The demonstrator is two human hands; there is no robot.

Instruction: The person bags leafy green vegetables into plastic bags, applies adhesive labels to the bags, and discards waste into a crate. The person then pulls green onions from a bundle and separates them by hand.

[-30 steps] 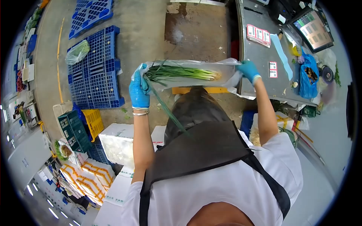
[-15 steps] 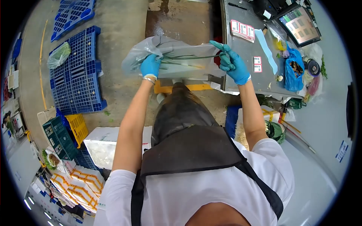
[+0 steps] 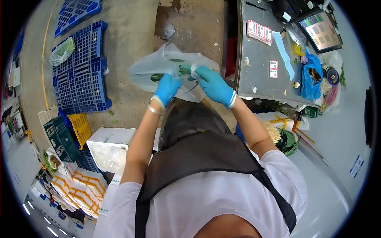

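Observation:
A clear plastic bag (image 3: 143, 68) is held out in front of my apron, with long green leaves (image 3: 157, 77) showing through it. My left hand (image 3: 168, 86), in a blue glove, has its fingers closed on the bag beside the leaves. My right hand (image 3: 214, 85), gloved the same way, pinches the gathered plastic a little to the right. Part of the greens shows between the two hands. A thin dark stem sticks out below, near my right fingers. The film and gloves hide most of the vegetable.
At right is a grey metal table (image 3: 254, 67) bearing printed labels (image 3: 259, 31), a light-blue strip (image 3: 283, 55), a blue bag (image 3: 310, 75) and a screen (image 3: 318, 30). Blue pallets (image 3: 79, 79) lie on the left floor; a white foam box (image 3: 107, 148) stands near my left arm.
My right hand has moved left and down, from the far end of the stems to close beside my left hand. The bag is now bunched and the long stems no longer stretch out rightward.

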